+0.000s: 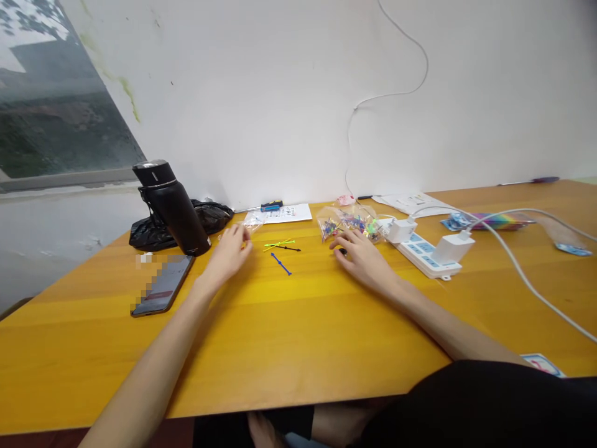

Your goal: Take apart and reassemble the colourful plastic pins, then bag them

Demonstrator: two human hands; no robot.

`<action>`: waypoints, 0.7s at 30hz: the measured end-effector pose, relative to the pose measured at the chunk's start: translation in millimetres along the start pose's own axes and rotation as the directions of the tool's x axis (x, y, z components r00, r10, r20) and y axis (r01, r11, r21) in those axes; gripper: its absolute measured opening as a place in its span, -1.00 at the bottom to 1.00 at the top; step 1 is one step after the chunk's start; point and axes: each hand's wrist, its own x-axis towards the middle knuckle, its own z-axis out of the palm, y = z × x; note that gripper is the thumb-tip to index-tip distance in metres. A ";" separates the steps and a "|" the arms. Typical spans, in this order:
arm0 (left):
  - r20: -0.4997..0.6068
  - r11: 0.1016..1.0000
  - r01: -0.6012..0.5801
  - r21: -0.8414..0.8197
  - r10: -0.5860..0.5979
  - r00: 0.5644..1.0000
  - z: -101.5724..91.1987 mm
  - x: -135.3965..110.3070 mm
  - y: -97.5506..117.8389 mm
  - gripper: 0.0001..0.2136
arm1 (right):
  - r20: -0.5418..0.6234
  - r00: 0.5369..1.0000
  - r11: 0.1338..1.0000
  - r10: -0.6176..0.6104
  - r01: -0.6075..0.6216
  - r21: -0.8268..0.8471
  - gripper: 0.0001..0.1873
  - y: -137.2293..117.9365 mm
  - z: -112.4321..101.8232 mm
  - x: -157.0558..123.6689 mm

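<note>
My left hand (228,254) hovers over the table, fingers loosely bent and thumb apart, with nothing visible in it; a small clear plastic bag (254,219) lies just beyond. To its right are thin arrow-shaped plastic pieces: a blue arrow (281,264), a black arrow (288,248) and yellow-green arrows (278,244) that cross each other. My right hand (361,256) has its fingers curled around a small black piece (343,251), partly hidden by the thumb and fingers. Right behind that hand sits a clear bag of many-coloured small pieces (352,221).
A black bottle (175,208) and a phone (163,286) stand and lie at left, beside a black plastic bag (214,214). A screwdriver (271,206) rests on printed paper (291,213). At right are a power strip (426,256), white cables (517,274) and a rainbow-coloured packet (501,221).
</note>
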 end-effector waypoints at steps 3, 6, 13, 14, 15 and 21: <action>0.058 0.964 -0.209 -0.165 0.221 0.974 17.2 -3.8 23.5 -0.87 | 0.005 1.000 0.992 0.014 -0.013 -0.122 -0.76 10.0 2.1 -2.3; 0.115 0.922 -0.321 -0.216 0.351 0.929 34.7 -12.0 45.1 -0.79 | 0.079 0.997 0.992 0.022 -0.012 -0.126 -0.74 15.2 4.4 -4.2; 0.212 0.952 -0.239 -0.191 0.278 0.937 54.4 -20.9 54.5 -0.53 | 0.275 0.954 0.946 -0.123 0.029 0.322 -0.77 -9.2 0.7 -2.7; 0.217 0.951 -0.246 -0.187 0.284 0.934 55.3 -20.5 53.7 -0.53 | 0.295 0.944 0.924 -0.150 0.027 0.381 -0.76 -13.6 0.4 -2.8; 0.212 0.947 -0.261 -0.186 0.298 0.931 56.0 -20.0 53.2 -0.54 | 0.303 0.937 0.903 -0.171 0.026 0.429 -0.76 -17.1 0.4 -3.0; 0.112 0.893 -0.388 -0.228 0.420 0.901 55.0 -16.2 55.3 -0.66 | 0.314 0.932 0.820 -0.183 -0.031 0.572 -0.77 -20.4 3.5 -5.6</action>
